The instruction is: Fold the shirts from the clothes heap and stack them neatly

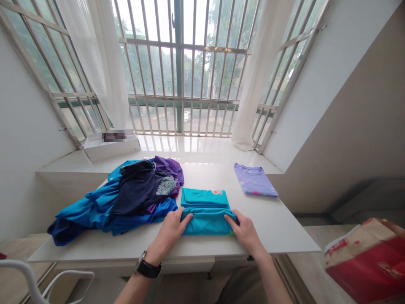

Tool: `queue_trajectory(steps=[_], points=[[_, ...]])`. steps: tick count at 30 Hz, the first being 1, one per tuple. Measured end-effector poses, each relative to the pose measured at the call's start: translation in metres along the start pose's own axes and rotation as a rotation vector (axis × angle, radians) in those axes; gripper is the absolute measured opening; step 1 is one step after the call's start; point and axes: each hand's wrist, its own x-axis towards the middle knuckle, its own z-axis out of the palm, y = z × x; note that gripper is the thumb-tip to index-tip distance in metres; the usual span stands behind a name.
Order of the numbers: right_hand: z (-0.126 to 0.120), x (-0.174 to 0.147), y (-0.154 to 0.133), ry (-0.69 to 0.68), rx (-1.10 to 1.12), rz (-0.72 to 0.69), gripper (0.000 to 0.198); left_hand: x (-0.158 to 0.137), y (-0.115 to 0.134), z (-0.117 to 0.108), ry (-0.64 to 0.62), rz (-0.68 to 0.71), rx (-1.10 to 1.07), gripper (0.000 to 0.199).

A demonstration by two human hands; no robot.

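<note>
A turquoise garment [207, 226], folded into a rectangle, lies on the white table [268, 236] in front of me. A raised fold runs across its middle, and a small red print shows near its far right corner. At the left end of that fold my left hand [173, 223] pinches the cloth between thumb and fingers; a black watch [148, 265] is on this wrist. My right hand [245, 228] grips the fold's right end the same way. Some fingertips of both hands are hidden under the fabric.
Left of the garment is a loose heap of blue, navy and purple clothes [126, 198]. A folded lavender shirt [255, 180] lies at the right. Behind stand a white box [110, 148] and a barred window [177, 76]. A red paper bag [370, 261] sits at lower right.
</note>
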Motion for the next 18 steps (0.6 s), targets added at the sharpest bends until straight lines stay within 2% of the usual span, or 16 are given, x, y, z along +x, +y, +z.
queue_trajectory(steps=[5,9,14,18], points=[[0.007,0.005,0.004,0.109,-0.047,0.046,0.046,0.006,-0.001,0.000,0.005,-0.068,0.171,0.032],[0.013,0.005,0.011,0.232,-0.117,0.071,0.052,0.012,-0.005,0.004,-0.013,-0.074,0.213,0.036],[0.013,0.004,0.014,0.161,-0.141,0.163,0.051,0.017,-0.007,0.009,-0.028,-0.091,0.223,0.034],[0.012,0.011,0.007,0.140,-0.262,0.256,0.046,0.020,-0.008,0.009,-0.033,-0.098,0.195,0.036]])
